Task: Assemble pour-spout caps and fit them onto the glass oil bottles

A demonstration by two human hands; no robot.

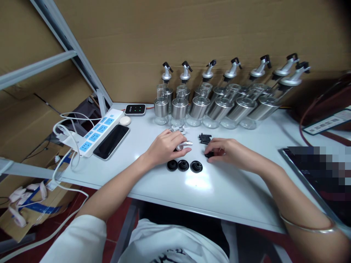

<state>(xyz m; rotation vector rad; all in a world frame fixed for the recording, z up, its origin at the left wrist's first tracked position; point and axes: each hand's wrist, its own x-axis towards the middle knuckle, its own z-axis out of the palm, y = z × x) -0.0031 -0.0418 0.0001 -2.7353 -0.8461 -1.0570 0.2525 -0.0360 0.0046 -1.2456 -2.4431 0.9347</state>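
Note:
My left hand [163, 149] is closed around a silver pourer spout [187, 143], whose tip sticks out between thumb and fingers. To its right, my right hand [231, 152] pinches a small black plastic part [210, 155] at the tabletop; the fingers hide most of it. Three round black stoppers [183, 165] lie in a row just in front of my hands. Several slim black pieces [205, 138] are grouped beyond my right fingertips. More silver spouts [178, 129] lie behind my left hand, partly covered by it.
Glass bottles with steel sleeves [199, 106] line the back; the rear ones carry pourers [207, 74]. At left are a power strip [102, 129], a phone [112, 141], a round white case [125, 121] and a small black display device [135, 109]. A dark screen [309, 171] lies right.

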